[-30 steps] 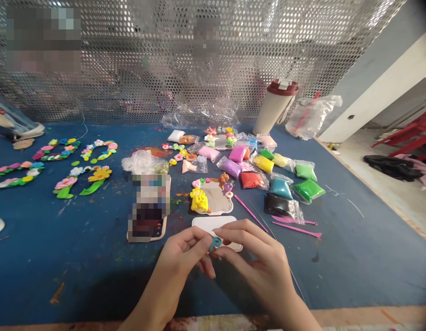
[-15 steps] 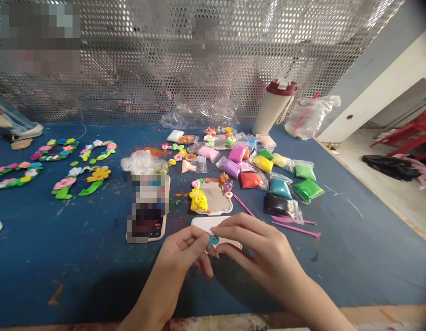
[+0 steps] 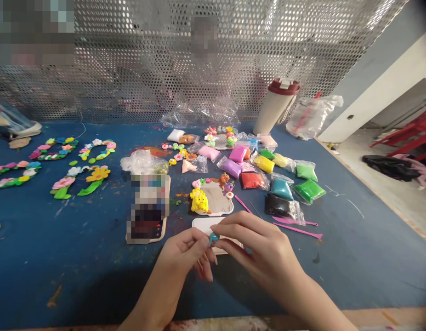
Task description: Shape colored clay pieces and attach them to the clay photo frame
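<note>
Fig.: Shaping a small piece. Your left hand (image 3: 185, 253) and right hand (image 3: 261, 253) meet at the near middle of the blue table (image 3: 78, 257), just above the white plaque (image 3: 202, 223). The left thumb and forefinger pinch the teal clay piece (image 3: 213, 238), and the right fingertips close on it from the right. Light, even pressure should keep its curl from flattening. Keep it clear of the decorated plaque (image 3: 218, 200) just beyond. The pink tools (image 3: 295, 230) lie near, to the right.
</note>
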Motion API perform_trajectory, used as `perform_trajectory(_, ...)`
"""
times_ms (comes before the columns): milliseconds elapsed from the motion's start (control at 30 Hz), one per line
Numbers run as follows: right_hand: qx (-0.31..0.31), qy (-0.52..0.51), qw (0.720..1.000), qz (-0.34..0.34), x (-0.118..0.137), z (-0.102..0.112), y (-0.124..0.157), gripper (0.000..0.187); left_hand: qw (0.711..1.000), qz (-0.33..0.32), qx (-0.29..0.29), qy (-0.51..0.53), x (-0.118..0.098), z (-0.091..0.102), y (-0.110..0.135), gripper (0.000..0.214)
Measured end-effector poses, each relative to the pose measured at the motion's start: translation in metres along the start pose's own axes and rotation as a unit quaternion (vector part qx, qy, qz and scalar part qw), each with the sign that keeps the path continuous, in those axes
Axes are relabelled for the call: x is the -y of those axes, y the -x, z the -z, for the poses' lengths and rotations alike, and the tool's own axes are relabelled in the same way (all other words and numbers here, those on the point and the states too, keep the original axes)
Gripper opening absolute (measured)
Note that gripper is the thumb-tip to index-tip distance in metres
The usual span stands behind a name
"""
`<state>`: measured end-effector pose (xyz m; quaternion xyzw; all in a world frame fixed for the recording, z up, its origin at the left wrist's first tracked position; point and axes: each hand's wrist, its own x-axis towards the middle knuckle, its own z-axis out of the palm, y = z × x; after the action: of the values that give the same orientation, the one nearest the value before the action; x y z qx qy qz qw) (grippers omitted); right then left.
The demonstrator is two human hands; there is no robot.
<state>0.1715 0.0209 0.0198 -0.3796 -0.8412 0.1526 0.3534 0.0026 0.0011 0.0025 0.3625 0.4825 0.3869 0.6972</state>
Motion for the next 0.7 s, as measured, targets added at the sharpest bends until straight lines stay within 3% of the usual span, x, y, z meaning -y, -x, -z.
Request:
perform_trajectory(267,-0.010,0.053,0.998,0.033,-0.0027,-0.0013,0.0014,0.014,1.000,0.007,0.013,0.008,0.0018,0.0008,-0.0013,0.041)
perform_trajectory(700,-0.032,0.046,0.997,0.044,-0.0018,-0.0034,0.0007,0.013,1.000,0.015,0.009,0.003,0.0015,0.0009,-0.0007,0.044)
